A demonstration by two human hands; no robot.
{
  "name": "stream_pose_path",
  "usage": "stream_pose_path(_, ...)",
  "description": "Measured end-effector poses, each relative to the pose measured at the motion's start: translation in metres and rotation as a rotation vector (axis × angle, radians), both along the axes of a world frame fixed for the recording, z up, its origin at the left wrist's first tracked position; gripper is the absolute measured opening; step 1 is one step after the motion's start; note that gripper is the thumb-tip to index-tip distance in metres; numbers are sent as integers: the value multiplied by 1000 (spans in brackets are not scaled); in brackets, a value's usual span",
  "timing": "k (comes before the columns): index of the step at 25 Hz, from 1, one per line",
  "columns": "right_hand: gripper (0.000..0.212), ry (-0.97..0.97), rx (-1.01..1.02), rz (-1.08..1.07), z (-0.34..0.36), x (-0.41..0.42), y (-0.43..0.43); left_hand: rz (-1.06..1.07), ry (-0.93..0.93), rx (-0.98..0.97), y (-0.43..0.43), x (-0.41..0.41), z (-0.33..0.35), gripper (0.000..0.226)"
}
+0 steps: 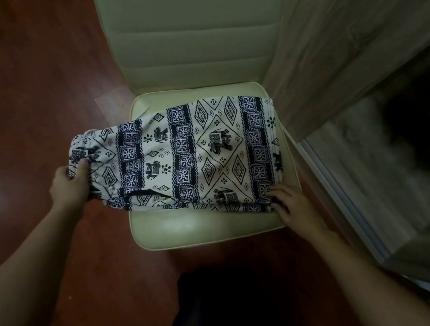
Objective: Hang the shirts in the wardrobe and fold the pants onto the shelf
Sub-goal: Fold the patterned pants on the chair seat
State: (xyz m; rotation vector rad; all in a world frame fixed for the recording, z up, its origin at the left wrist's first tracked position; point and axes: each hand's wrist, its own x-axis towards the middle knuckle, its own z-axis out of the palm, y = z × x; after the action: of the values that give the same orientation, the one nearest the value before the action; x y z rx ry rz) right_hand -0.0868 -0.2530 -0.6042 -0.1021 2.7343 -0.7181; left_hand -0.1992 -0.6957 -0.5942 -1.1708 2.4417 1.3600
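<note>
White pants with a dark blue elephant print (194, 151) lie folded lengthwise across the seat of a cream chair (205, 225). Their gathered cuff end hangs off the seat's left edge. My left hand (70, 184) grips that cuff end, thumb on top of the cloth. My right hand (292, 205) rests at the near right corner of the pants, fingers spread flat and pressing the fabric onto the seat.
The chair's padded backrest (193, 31) rises behind the seat. A light wood wardrobe door (353, 26) stands to the right, with the dark wardrobe interior (408, 154) and its sliding rail beside the chair. Reddish wood floor (24, 77) surrounds the chair. Dark clothing on my legs (238, 307) is below.
</note>
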Motion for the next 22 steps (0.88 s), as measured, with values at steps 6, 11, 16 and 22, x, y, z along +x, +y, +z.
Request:
stream_pose_path(6, 25, 344, 30, -29, 23, -13, 6, -44, 3, -21, -5, 4, 6, 67)
stream_pose_path(11, 39, 296, 99, 159, 5, 33, 21, -36, 5, 23, -12, 10, 4, 79)
stream_pose_path(16, 42, 195, 142, 118, 3, 44, 6, -35, 9, 31, -4, 12, 10, 65)
stream_pose_path(22, 75, -145, 249, 192, -4, 2, -17, -50, 58, 133, -10, 11, 19, 64)
